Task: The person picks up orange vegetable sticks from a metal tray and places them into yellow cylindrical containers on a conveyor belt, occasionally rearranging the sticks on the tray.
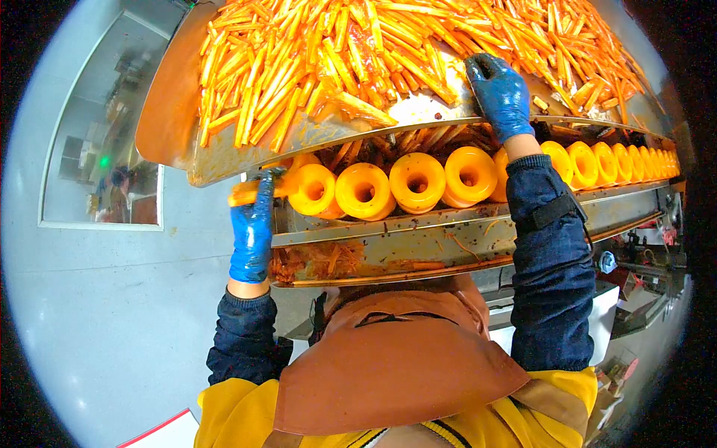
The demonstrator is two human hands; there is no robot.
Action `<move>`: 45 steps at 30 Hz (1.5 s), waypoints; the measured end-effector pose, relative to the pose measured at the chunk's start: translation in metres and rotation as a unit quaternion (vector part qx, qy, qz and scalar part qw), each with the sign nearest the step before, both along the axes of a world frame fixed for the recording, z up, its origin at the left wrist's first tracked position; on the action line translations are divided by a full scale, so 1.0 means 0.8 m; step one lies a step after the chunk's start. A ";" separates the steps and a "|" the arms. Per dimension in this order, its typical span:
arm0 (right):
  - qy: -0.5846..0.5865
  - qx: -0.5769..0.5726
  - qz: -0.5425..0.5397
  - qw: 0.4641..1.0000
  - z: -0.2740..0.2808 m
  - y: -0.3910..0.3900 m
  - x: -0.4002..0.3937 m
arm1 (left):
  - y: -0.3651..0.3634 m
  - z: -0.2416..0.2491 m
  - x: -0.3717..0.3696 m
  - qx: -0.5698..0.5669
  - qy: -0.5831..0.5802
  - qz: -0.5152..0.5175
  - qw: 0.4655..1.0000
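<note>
My left hand [252, 235], in a blue glove, is closed around a few orange strips [243, 196] at the left end of a row of orange rollers [364, 191]. Motion blurs the strips and the fingertips. Over the front edge of a metal tray [426, 112], my right hand [499, 93] has its blue-gloved fingers curled, knuckles up. What lies under those fingers is hidden. A large heap of oily orange-red strips [351, 56] spreads across the tray just beyond this hand.
Below the rollers runs a metal trough [388, 250] with reddish crumbs and stray bits. It lies close in front of my brown apron [396, 366]. A window [108, 127] is set in the pale wall at the left. Assorted equipment [650, 261] stands at the right.
</note>
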State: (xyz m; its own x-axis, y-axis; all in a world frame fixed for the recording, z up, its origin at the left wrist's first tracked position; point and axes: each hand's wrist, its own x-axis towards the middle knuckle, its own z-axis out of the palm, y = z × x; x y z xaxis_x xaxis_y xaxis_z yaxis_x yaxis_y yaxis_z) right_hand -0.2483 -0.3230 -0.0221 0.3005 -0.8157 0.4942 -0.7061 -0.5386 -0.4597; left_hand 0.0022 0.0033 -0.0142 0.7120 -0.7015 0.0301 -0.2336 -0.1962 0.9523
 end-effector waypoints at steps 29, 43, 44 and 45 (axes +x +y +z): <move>-0.015 -0.007 0.003 1.000 0.000 0.001 0.000 | -0.147 0.033 0.132 0.128 -0.172 -0.112 0.970; 0.007 0.011 -0.002 1.000 0.002 0.001 -0.001 | -0.017 0.006 -0.005 -0.099 0.143 0.007 0.985; 0.006 0.010 -0.002 1.000 0.003 0.002 -0.001 | -0.015 0.011 -0.007 -0.080 0.110 0.001 0.991; 0.004 0.009 -0.002 1.000 0.003 0.003 0.000 | -0.014 0.016 -0.008 -0.060 0.077 -0.005 0.995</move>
